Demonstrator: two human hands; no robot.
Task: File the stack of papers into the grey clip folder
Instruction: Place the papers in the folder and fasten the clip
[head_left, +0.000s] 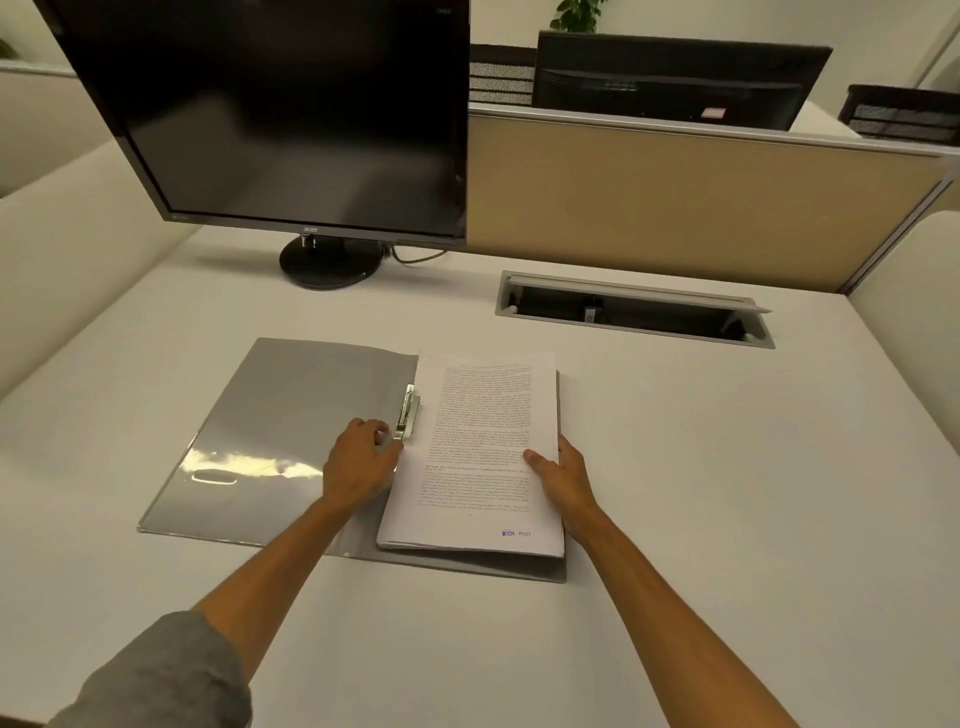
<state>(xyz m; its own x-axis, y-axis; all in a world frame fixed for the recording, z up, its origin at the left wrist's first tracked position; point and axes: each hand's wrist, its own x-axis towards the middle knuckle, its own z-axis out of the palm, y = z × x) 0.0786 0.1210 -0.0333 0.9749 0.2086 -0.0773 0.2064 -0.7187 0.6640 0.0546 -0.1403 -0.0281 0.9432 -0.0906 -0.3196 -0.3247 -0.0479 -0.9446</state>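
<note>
Now the stack of papers (483, 452) lies on the open grey clip folder (291, 431), on the bench (727, 493). The left hand (361, 460) fingers pinch the metal clip (408, 413); the right hand (563, 475) grips the stack's edge. Clamping seems next, needing the edge squared under the clip.

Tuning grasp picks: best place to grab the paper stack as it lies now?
Probably the long right edge of the paper stack, approached from the right. That edge is free and thick enough to pinch, where the right hand already is. The left edge meets the clip, with the left hand there.
</note>
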